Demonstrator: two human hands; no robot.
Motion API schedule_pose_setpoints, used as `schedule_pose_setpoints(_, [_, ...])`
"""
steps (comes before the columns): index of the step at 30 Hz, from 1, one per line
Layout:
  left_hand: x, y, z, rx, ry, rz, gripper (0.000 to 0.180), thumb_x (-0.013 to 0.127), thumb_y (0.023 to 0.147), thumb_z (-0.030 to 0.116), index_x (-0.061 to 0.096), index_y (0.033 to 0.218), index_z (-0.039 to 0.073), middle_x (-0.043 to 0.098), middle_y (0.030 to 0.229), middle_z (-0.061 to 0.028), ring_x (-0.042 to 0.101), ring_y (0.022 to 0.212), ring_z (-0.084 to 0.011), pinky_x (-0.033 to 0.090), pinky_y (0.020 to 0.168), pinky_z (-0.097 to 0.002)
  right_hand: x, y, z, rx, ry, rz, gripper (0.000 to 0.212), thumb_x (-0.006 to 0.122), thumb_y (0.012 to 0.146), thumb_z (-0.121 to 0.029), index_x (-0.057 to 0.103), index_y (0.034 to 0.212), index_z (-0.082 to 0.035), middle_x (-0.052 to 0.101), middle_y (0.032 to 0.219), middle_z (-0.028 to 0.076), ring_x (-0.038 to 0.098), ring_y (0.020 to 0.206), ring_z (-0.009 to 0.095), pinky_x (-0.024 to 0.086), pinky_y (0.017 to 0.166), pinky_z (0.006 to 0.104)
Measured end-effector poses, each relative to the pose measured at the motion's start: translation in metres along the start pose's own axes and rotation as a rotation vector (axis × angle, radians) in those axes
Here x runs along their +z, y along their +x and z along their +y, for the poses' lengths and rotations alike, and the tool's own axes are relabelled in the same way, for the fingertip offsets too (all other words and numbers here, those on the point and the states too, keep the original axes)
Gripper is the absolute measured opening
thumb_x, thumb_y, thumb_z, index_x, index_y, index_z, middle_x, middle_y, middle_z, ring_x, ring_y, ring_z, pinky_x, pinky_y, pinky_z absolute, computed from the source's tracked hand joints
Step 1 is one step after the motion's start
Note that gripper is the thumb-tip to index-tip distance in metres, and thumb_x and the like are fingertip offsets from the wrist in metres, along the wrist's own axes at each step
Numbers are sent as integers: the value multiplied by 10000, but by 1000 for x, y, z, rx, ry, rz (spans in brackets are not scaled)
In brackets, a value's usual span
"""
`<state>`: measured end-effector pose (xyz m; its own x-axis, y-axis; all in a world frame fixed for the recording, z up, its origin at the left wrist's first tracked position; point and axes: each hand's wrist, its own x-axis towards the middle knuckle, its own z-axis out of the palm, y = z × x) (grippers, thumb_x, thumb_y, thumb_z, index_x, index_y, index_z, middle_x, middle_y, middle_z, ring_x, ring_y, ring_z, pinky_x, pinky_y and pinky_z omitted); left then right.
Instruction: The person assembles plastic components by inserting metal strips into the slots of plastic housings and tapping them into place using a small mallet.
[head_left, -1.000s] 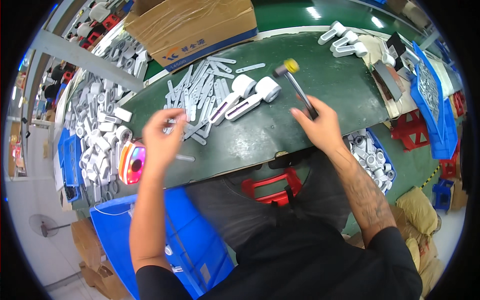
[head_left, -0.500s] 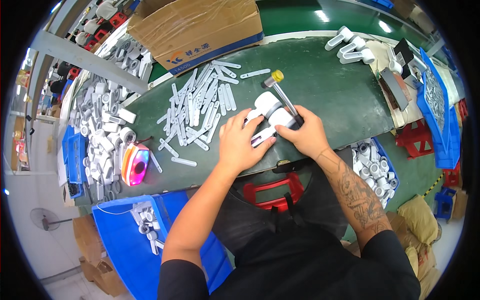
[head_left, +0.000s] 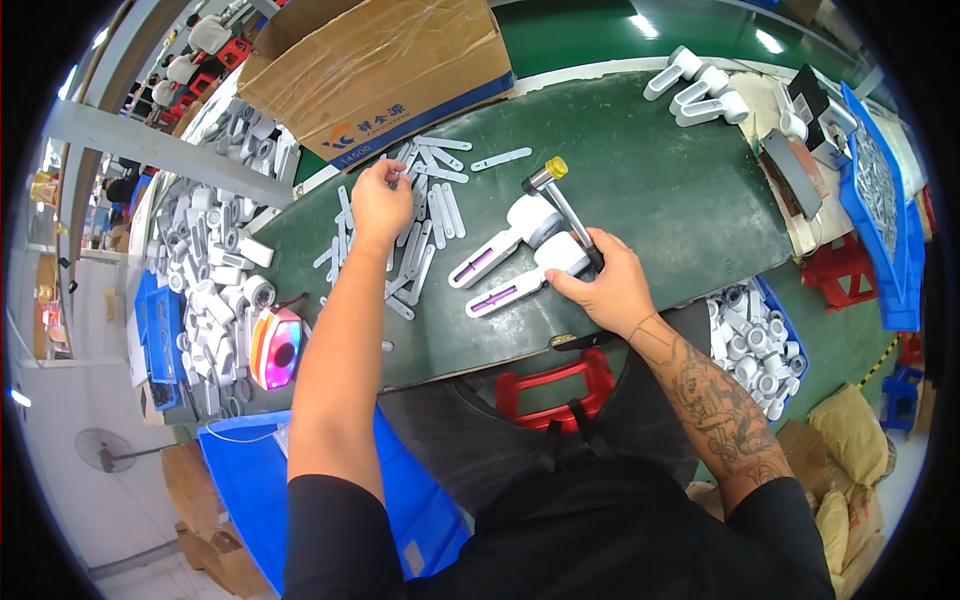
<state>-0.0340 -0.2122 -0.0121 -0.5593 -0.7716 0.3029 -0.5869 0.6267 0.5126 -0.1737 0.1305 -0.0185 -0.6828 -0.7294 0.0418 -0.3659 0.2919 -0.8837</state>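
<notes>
My left hand [head_left: 384,203] reaches over the pile of flat grey strips [head_left: 437,215] on the bench, its fingers bent downward and tips apart. No strip shows clearly in its grasp. My right hand [head_left: 612,285] is closed round the dark grip of a small hammer [head_left: 571,209] with a yellow face, its head pointing away from me. The thumb of that hand rests against a white round-headed plastic part [head_left: 562,256]. A second such part [head_left: 532,219] lies beside it on the far side. Both have long arms with a purple strip in the slot.
A big cardboard box [head_left: 400,85] stands behind the strips. White parts are heaped at the left [head_left: 215,250], beside a glowing orange-and-pink device [head_left: 275,348]. Finished-looking white parts [head_left: 697,92] sit at the far right. Blue bins [head_left: 240,465] flank the bench's near edge.
My left hand has left the white parts and moved left and away, over the strips. The parts' slotted arms now show purple strips. My right hand stays with the hammer.
</notes>
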Motion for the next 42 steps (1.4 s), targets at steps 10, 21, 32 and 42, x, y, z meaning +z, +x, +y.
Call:
schedule_pose_setpoints(10, [6, -45, 64, 126, 102, -163, 266, 830, 871, 305, 791, 943, 52, 725, 878, -154, 707, 857, -342, 565, 779, -456, -6, 1, -3, 29, -9, -3, 618, 906, 781, -430, 700, 1201, -26, 695, 1074, 152, 685, 1016, 343, 549, 908, 429])
schedule_pose_setpoints(21, [30, -46, 72, 12, 271, -163, 274, 831, 875, 298, 801, 995, 54, 764, 961, -164, 706, 978, -374, 565, 890, -470, -5, -1, -2, -4, -55, 6, 634, 923, 784, -338, 690, 1243, 33, 715, 1144, 166, 710, 1040, 276, 553, 938, 375])
schedule_pose_setpoints(32, [-36, -137, 125, 182, -377, -200, 193, 722, 986, 63, 754, 1171, 16, 722, 967, -109, 666, 872, -209, 546, 817, -345, -8, -1, -2, 38, -36, -15, 694, 905, 786, -414, 690, 1271, 33, 713, 1179, 182, 702, 1112, 336, 544, 984, 412])
schedule_pose_setpoints(42, [-13, -173, 117, 377, -274, -199, 207, 749, 953, 51, 793, 1156, 46, 696, 952, -106, 628, 903, -289, 516, 848, -380, -1, 0, 5, -19, -63, 25, 753, 890, 778, -484, 677, 1282, 33, 710, 1155, 194, 702, 1092, 371, 566, 935, 438])
